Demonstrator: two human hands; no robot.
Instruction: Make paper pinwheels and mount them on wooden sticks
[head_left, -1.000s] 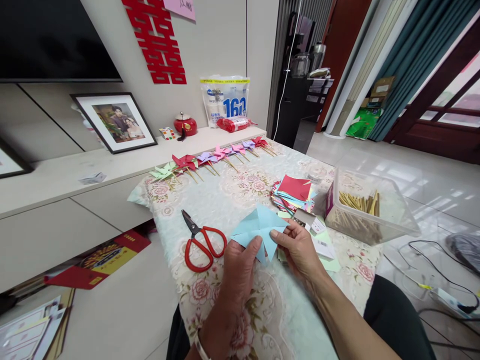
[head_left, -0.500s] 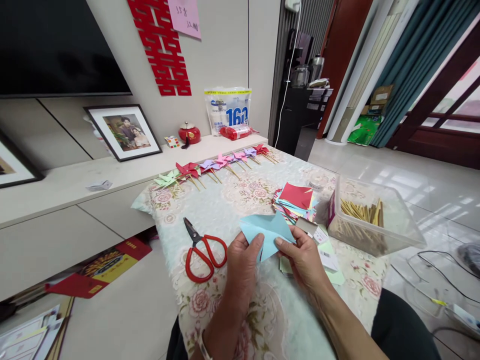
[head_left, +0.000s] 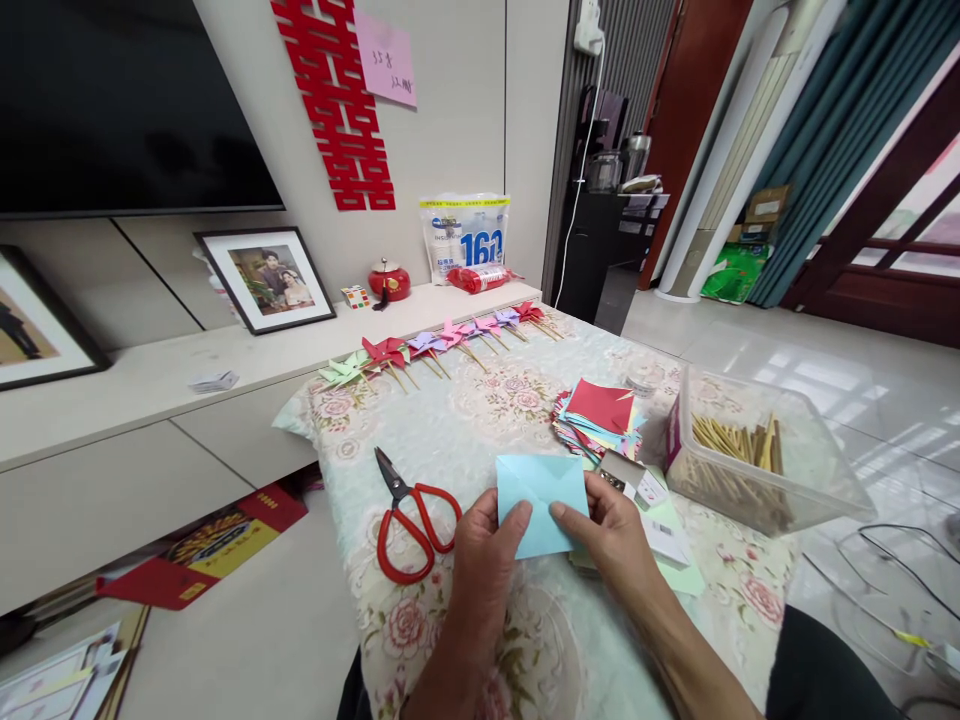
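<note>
You are sitting at the table (head_left: 480, 420), which is wearing a flowered cloth, and most of the work is lying in front of you. Along its far edge a row of finished pinwheels (head_left: 442, 345) on sticks is waiting, so several pieces are already done. To your right the clear box (head_left: 817, 470) is holding plenty of wooden sticks (head_left: 739, 440), and beside it the stack of colored paper (head_left: 600, 420) is standing thick, so by my judgement a good deal is left to make. The red scissors (head_left: 412, 515) are lying unused just left of your hands.

You are holding the blue paper (head_left: 541, 500) just above the cloth at the near edge. It is looking folded inward, with creases meeting near its middle, and no stick is in it yet, so I judge this piece is at an early stage. It is nearly square, so no long axis is showing; its face is tilting up toward you, one corner pointing down between your hands.

Your left hand (head_left: 484, 560) is pinching its lower left edge and your right hand (head_left: 611, 535) its lower right edge, both closed on the paper, close together.
</note>
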